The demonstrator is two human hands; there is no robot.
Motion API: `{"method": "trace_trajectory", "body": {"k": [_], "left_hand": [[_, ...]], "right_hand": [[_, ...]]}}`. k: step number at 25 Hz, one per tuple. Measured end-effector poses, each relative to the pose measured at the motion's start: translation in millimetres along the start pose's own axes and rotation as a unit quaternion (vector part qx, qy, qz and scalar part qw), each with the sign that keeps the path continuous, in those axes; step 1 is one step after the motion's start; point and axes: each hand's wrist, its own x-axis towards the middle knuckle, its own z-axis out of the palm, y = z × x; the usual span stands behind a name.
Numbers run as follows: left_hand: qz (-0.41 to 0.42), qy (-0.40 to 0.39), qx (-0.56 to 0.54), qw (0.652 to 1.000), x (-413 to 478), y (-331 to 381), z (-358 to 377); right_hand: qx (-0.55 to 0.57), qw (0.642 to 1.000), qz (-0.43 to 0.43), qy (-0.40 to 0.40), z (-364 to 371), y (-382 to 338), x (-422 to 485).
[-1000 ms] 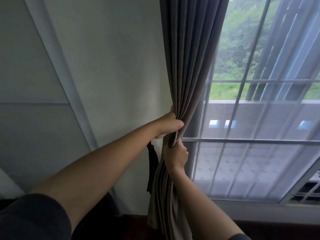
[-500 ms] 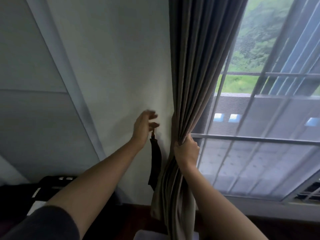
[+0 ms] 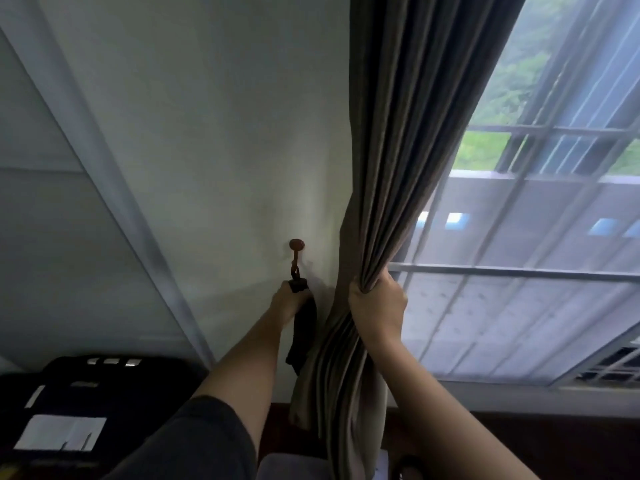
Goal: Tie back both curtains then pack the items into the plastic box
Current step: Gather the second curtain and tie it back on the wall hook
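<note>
Pale plaster wall (image 3: pixel 207 133) meets a barred window (image 3: pixel 519 271). Between them hangs the grey-brown pleated fabric curtain (image 3: pixel 408 133), gathered in a bunch. The right hand (image 3: pixel 377 310) is clenched around the gathered folds. The left hand (image 3: pixel 289 303) grasps the dark fabric tieback strap (image 3: pixel 304 327), just beside the curtain. This strap hangs from a small round brown wall hook (image 3: pixel 296 244). Low at left stands a black case (image 3: pixel 104 386).

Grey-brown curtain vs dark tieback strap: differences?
Grey-brown pleated fabric curtain is wide, running out the frame's top; the dark fabric tieback strap is short and narrow. The right hand bunches the curtain; the left hand grips the strap's top. The strap hangs from a round brown wall hook; the curtain's support is out of view. Both hang down.
</note>
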Motion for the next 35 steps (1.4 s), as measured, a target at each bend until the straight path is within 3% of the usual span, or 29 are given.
{"method": "trace_trajectory", "body": {"k": [3,5,9,13,18,20,23,27,35], "left_hand": [[0.005,0.092,0.130,0.987,-23,-20,-4],[0.033,0.160,0.247,0.955,-45,-35,-13],[0.089,0.190,0.372,0.904,-73,-58,-34],[0.058,0.231,0.310,0.920,-106,-67,-23],[0.010,0.089,0.193,0.977,-125,-56,20],[-0.016,0.108,0.114,0.987,-132,-54,25],[0.004,0.204,0.141,0.969,-149,-45,27],[0.143,0.190,0.163,0.958,-175,-8,41],[0.198,0.225,0.201,0.933,-191,22,82]], "right_hand": [[0.002,1.000,0.013,-0.001,-3,1,0],[0.012,1.000,0.013,-0.005,-4,-1,-3],[0.003,1.000,0.022,-0.014,-11,-5,-7],[0.002,0.999,0.029,-0.026,-16,-4,-13],[0.016,0.999,0.031,-0.038,-25,-2,-16],[0.021,0.998,0.030,-0.044,-28,0,-17],[0.025,0.998,0.029,-0.045,-30,3,-17],[0.023,0.998,0.035,-0.046,-29,0,-14],[0.060,0.988,0.094,-0.107,-32,-18,-13]]}}
